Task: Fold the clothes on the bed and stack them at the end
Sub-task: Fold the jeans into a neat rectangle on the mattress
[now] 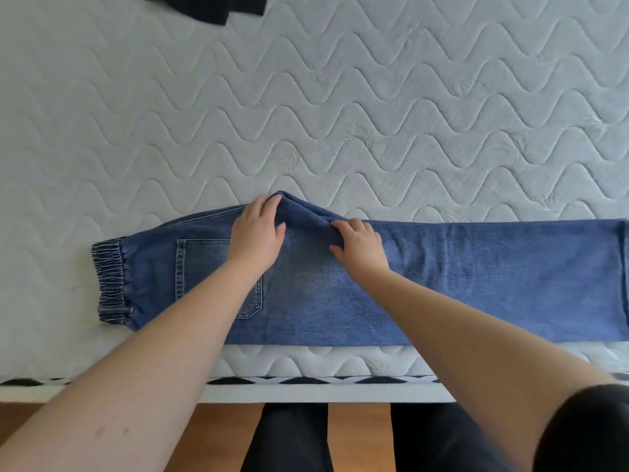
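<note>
So the faded blue denim jeans with the dark elastic waistband [340, 284] are laid flat along the near edge of the white quilted mattress with the wavy stitching [340, 97], already doubled leg over leg by the look of it. The long axis runs straight left to right: waistband and back pocket at the left, leg hems out at the far right edge of the view.

The bit that matters is the pointed crotch flap sticking out on the far side of the jeans, about midway along. Both hands are set right on it. The left hand [257, 229] is draped over the peak of that point, fingers curled round its edge, so that grip seems closed on the fabric. The right hand [359, 245] is placed just beside it, toward the leg side, with bent fingers bunching a ridge of denim, so that one looks clamped on the cloth too. Neither hand is really nearer; the flap lies between and just beyond them.

Guessing here, but the flap probably gets tucked back toward the near side so a clean straight edge is left, and then the whole length can be folded end to end.

A dark garment [211, 8] can be spotted at the far top-left of the mattress, well apart, mostly cut off.
</note>
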`<state>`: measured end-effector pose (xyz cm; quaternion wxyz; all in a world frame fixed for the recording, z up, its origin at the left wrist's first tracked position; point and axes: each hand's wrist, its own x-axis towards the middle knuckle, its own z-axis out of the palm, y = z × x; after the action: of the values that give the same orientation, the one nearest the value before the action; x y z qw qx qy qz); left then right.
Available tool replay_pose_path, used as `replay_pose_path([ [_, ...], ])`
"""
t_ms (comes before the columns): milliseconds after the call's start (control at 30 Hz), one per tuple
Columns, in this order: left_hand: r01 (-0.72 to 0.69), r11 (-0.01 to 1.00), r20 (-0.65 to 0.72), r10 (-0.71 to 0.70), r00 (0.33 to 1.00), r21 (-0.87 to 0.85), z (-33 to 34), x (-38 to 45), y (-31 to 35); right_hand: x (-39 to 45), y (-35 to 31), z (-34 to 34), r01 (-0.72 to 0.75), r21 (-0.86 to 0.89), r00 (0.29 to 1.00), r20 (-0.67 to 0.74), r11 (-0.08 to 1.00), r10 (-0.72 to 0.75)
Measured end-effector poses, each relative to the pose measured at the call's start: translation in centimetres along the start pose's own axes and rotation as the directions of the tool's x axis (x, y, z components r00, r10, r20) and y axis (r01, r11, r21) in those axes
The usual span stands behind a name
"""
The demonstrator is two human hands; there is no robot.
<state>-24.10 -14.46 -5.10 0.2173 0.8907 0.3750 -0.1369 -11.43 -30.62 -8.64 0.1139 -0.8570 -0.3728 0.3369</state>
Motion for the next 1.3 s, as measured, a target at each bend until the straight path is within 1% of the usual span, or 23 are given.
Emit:
replay_pose_path([
  [133,-0.055,0.998,0.010,0.055,0.998,-0.002,-0.2,2.5,-0.9,3.1,0.3,-0.2,-0.089,-0.005,0.992,-0.086,0.996,0.088],
  [200,-0.058,0.998,0.037,0.058,0.998,0.004,-0.1,3.8,-1.3,3.9,0.9,-0.3,-0.136,-0.003,0.986,-0.103,0.991,0.135],
  [333,0.013,1.000,0.119,-0.012,0.993,-0.005,0.4,6.0,-1.8,4.8,1.9,0.2,-0.236,0.132,0.967,-0.068,0.963,0.246],
  [400,0.035,0.999,0.146,-0.038,0.989,0.019,0.6,6.8,-2.0,5.2,2.2,0.4,-0.256,0.178,0.962,-0.050,0.950,0.268],
  [500,0.050,0.999,0.123,-0.052,0.991,0.014,0.8,7.6,-2.2,5.7,2.6,0.5,-0.258,0.210,0.962,-0.032,0.943,0.271],
  [600,0.003,0.997,0.020,-0.002,1.000,-0.072,0.7,7.1,-2.1,6.0,2.9,0.6,-0.247,0.210,0.967,-0.015,0.946,0.255],
  [667,-0.056,0.995,-0.021,0.054,0.998,-0.086,0.5,5.8,-2.0,6.1,3.0,0.6,-0.232,0.191,0.972,-0.004,0.954,0.237],
  [700,-0.072,0.995,-0.026,0.071,0.997,-0.066,0.4,4.8,-2.0,6.1,3.1,0.5,-0.222,0.178,0.974,0.002,0.959,0.225],
  [767,-0.113,0.993,-0.040,0.114,0.993,0.032,0.2,2.6,-2.0,6.1,3.1,0.4,-0.198,0.140,0.980,0.015,0.970,0.197],
  [800,-0.151,0.985,-0.046,0.155,0.987,0.085,0.2,1.5,-2.1,6.1,3.0,0.4,-0.174,0.094,0.985,0.019,0.980,0.173],
  [867,-0.237,0.959,-0.078,0.252,0.965,0.158,0.4,-0.6,-2.0,5.7,2.8,0.3,-0.070,-0.106,0.998,-0.007,0.992,0.070],
  [933,-0.317,0.926,-0.125,0.346,0.930,0.203,1.3,-2.2,-2.2,5.1,2.6,0.1,0.041,-0.338,0.995,-0.071,0.940,-0.069],
  [1000,-0.333,0.910,-0.132,0.372,0.919,0.247,2.3,-3.7,-2.5,4.3,2.5,-0.1,0.089,-0.450,0.979,-0.125,0.889,-0.161],
  [1033,-0.319,0.908,-0.109,0.358,0.927,0.273,2.9,-4.4,-2.7,3.8,2.4,-0.1,0.104,-0.471,0.972,-0.138,0.876,-0.189],
  [1100,-0.289,0.909,-0.058,0.319,0.946,0.300,4.2,-5.6,-3.1,2.2,1.8,0.3,0.130,-0.447,0.962,-0.159,0.885,-0.222],
  [1167,-0.268,0.933,-0.030,0.283,0.959,0.240,5.5,-6.6,-3.3,0.5,0.8,1.2,0.165,-0.369,0.955,-0.171,0.915,-0.241],
  [1300,-0.231,0.953,0.024,0.230,0.973,0.195,7.6,-7.9,-3.5,-2.2,-1.5,3.5,0.253,-0.274,0.959,-0.055,0.928,-0.278],
])
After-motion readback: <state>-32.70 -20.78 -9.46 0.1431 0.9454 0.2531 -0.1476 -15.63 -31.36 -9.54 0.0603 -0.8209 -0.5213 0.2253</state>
